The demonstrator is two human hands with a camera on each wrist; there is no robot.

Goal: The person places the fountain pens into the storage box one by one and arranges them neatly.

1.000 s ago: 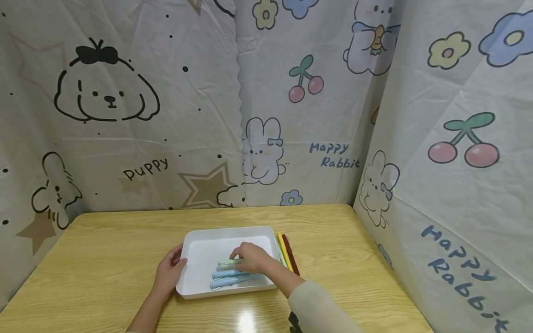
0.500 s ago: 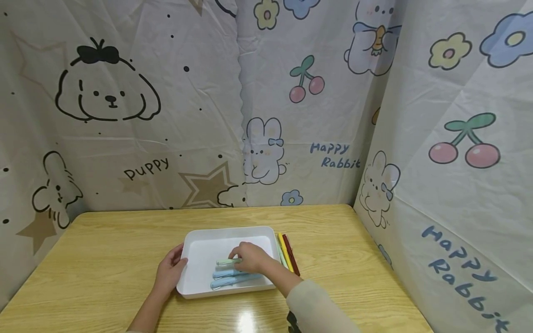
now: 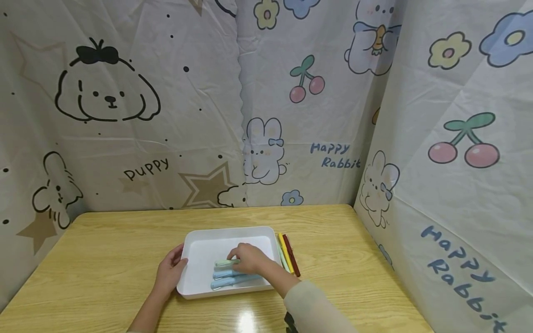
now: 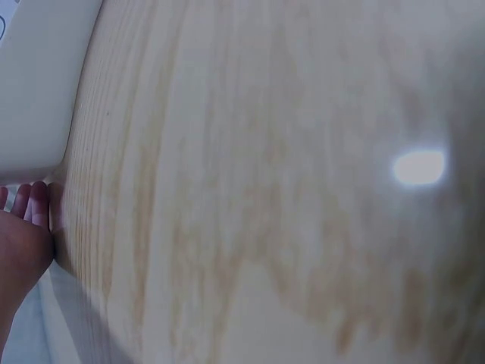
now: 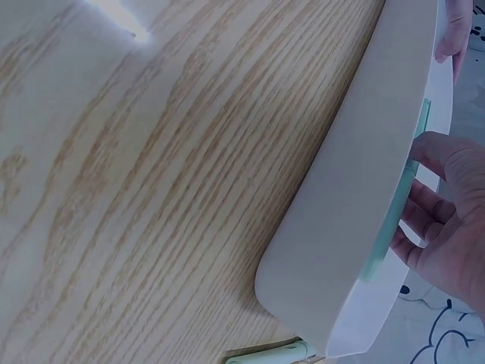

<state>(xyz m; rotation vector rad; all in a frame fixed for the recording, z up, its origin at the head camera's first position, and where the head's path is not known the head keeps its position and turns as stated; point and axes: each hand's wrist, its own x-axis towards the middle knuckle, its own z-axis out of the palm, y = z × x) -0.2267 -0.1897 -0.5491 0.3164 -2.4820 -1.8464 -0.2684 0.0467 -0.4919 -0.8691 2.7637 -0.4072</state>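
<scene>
A white tray (image 3: pixel 200 249) lies on the table, and my left hand (image 3: pixel 169 270) holds its left rim, thumb at the edge and fingers along the outside. Inside the tray, my right hand (image 3: pixel 249 259) pinches a light green pen (image 3: pixel 222 263) between thumb and fingers. In the right wrist view that green pen (image 5: pixel 390 227) runs along the tray's near wall, partly hidden by the thumb. Two light blue pens, an upper blue pen (image 3: pixel 225 274) and a lower blue pen (image 3: pixel 231 281), lie side by side just nearer to me; the right hand covers part of them.
Right of the tray, outside it, lie a yellow pen (image 3: pixel 285 253), a dark red pen (image 3: pixel 291 255) and a light green pen (image 3: pixel 281 254). Behind the wooden table (image 3: pixel 125 240) hangs a printed cloth (image 3: pixel 158 115), which also closes off the right side.
My right hand has shifted slightly left with the green pen, which now sits a little further left above the blue pens. The left hand and the tray have barely moved.
</scene>
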